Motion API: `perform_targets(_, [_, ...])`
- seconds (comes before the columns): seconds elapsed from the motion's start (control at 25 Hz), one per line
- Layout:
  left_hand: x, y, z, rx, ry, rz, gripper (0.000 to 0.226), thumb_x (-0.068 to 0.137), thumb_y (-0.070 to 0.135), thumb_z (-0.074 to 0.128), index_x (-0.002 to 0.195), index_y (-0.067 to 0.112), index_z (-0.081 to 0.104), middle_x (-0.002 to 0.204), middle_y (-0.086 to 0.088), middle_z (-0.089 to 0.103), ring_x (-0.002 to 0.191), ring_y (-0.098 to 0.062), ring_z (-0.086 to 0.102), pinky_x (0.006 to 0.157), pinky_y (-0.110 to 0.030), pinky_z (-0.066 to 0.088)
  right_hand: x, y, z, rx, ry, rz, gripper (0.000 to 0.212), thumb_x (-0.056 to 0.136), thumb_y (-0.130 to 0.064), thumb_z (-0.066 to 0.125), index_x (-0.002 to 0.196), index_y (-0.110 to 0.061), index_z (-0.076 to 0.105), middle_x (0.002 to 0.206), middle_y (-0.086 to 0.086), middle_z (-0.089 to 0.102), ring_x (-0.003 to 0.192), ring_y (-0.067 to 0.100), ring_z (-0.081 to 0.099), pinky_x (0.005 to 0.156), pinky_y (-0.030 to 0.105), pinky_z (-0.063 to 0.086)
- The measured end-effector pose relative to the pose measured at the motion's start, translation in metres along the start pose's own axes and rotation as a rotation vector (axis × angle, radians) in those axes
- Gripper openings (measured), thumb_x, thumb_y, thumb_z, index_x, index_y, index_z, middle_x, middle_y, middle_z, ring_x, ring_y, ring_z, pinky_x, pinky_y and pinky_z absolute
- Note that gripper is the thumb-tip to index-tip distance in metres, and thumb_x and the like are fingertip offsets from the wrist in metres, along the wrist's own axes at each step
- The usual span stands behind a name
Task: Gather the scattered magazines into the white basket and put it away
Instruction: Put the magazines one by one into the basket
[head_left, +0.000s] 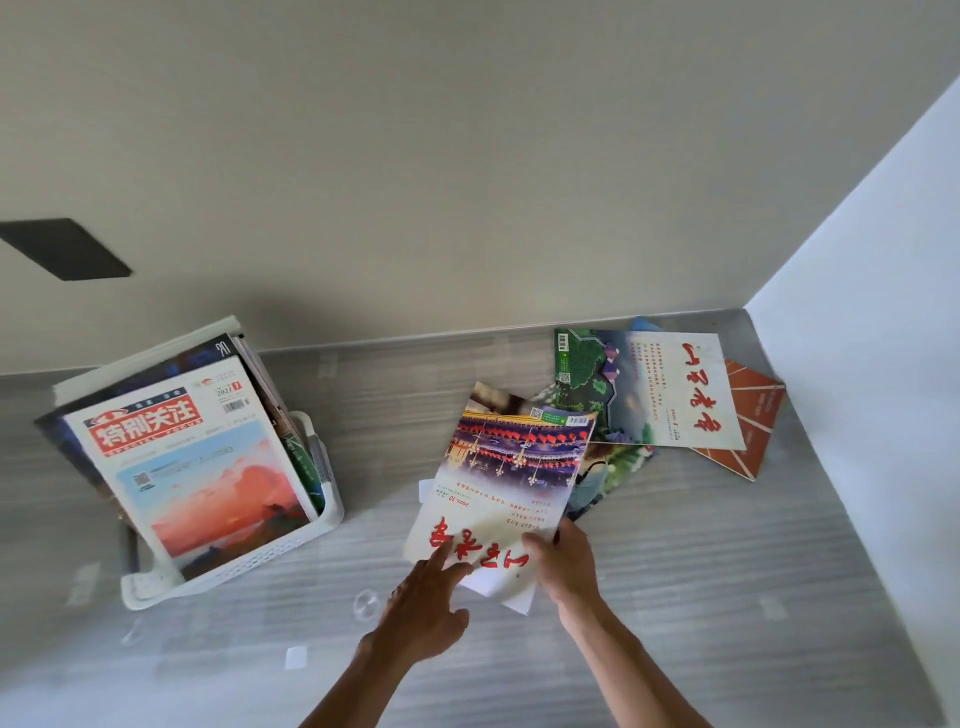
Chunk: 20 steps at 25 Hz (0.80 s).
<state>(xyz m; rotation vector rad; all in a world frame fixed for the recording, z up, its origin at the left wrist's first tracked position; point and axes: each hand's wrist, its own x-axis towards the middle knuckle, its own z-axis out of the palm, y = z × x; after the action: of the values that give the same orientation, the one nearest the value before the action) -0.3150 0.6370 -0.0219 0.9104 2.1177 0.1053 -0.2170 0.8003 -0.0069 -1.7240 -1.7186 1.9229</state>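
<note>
A white perforated basket stands at the left of the grey surface, packed with several upright magazines; the front one has a red title block and a sunset picture. In the middle, a magazine with red calligraphy and a lantern photo is tilted up off the surface. My right hand grips its near right corner. My left hand touches its near left edge with fingers spread. Further right lie a white magazine with red characters, an orange-red one and a green one partly underneath.
A wall runs along the back of the surface and a white wall closes its right side, so the loose magazines lie in a corner. A dark rectangular panel sits on the back wall at left. Small white scraps lie near me.
</note>
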Motion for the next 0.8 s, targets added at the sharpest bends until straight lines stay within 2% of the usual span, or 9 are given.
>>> perform_targets(0.12, [-0.007,0.004,-0.026,-0.283,0.085,-0.065,0.07,0.084,0.029,0.063,0.147,0.032,0.032,0.16,0.004,0.027,0.142,-0.018,0.034,0.113,-0.035,0.035,-0.016,-0.022,0.01,-0.485,0.069,-0.246,0.03,0.086,-0.008,0.054,0.113,-0.017,0.061,0.106,0.008,0.074,0.091,0.028,0.069,0.074,0.036,0.054])
perform_targets(0.2, [-0.017,0.01,-0.055,-0.371,0.446,-0.01,0.082,0.079,0.016,0.065,0.151,0.022,0.026,0.158,-0.006,0.031,0.143,-0.023,0.03,0.116,-0.038,0.029,-0.03,-0.047,0.008,-0.858,0.195,-0.49,0.035,0.084,-0.011,0.061,0.117,-0.019,0.06,0.104,0.007,0.074,0.095,0.03,0.069,0.076,0.037,0.054])
perform_targets(0.32, [-0.032,0.024,-0.105,-0.086,0.94,0.206,0.085,0.072,0.011,0.068,0.148,0.018,0.032,0.153,-0.018,0.035,0.142,-0.032,0.028,0.115,-0.053,0.029,-0.051,-0.1,-0.001,-1.159,0.315,-0.754,0.033,0.069,-0.003,0.067,0.096,-0.021,0.068,0.084,0.005,0.076,0.082,0.031,0.068,0.074,0.038,0.05])
perform_targets(0.4, [-0.042,0.036,-0.131,0.17,1.012,0.298,0.082,0.075,0.019,0.064,0.149,0.022,0.028,0.155,-0.018,0.033,0.145,-0.032,0.023,0.116,-0.058,0.022,-0.066,-0.131,-0.002,-1.31,0.279,-0.88,0.028,0.064,-0.002,0.068,0.084,-0.021,0.073,0.075,0.004,0.076,0.076,0.029,0.065,0.076,0.039,0.046])
perform_targets(0.48, [-0.047,0.042,-0.145,0.191,0.837,0.267,0.07,0.081,0.026,0.059,0.146,0.03,0.034,0.153,-0.012,0.04,0.143,-0.031,0.033,0.118,-0.05,0.025,-0.076,-0.152,0.005,-1.436,0.163,-1.036,0.024,0.065,-0.005,0.072,0.081,-0.022,0.073,0.074,-0.001,0.076,0.078,0.026,0.063,0.083,0.041,0.038])
perform_targets(0.56, [-0.048,0.033,-0.145,-0.03,0.626,0.205,0.04,0.089,0.029,0.053,0.128,0.037,0.054,0.124,-0.009,0.067,0.116,-0.031,0.06,0.098,-0.041,0.049,-0.081,-0.158,0.014,-1.388,0.219,-1.223,0.022,0.066,-0.011,0.075,0.083,-0.025,0.071,0.084,-0.006,0.075,0.088,0.023,0.062,0.095,0.041,0.032])
perform_targets(0.64, [-0.052,0.012,-0.137,-0.329,0.602,0.21,0.021,0.094,0.027,0.051,0.108,0.029,0.066,0.096,-0.008,0.075,0.09,-0.032,0.069,0.072,-0.042,0.056,-0.075,-0.152,0.018,-1.174,0.434,-1.305,0.031,0.075,-0.022,0.07,0.106,-0.024,0.066,0.118,0.0,0.067,0.115,0.026,0.056,0.111,0.049,0.026])
perform_targets(0.72, [-0.061,-0.017,-0.13,-0.709,0.567,0.237,0.022,0.097,0.015,0.053,0.087,0.024,0.071,0.081,-0.004,0.076,0.073,-0.022,0.072,0.063,-0.041,0.057,-0.059,-0.141,0.012,-0.854,0.522,-1.123,0.06,0.08,-0.026,0.067,0.136,-0.019,0.048,0.146,0.007,0.046,0.134,0.028,0.041,0.116,0.047,0.025])
perform_targets(0.8, [-0.071,-0.05,-0.122,-0.988,0.531,0.28,0.031,0.097,0.008,0.055,0.079,0.026,0.073,0.081,-0.005,0.076,0.072,-0.018,0.073,0.064,-0.037,0.058,-0.046,-0.126,0.009,-0.392,0.176,-0.661,0.086,0.074,-0.024,0.08,0.145,-0.023,0.033,0.146,0.001,0.044,0.129,0.02,0.045,0.106,0.038,0.037])
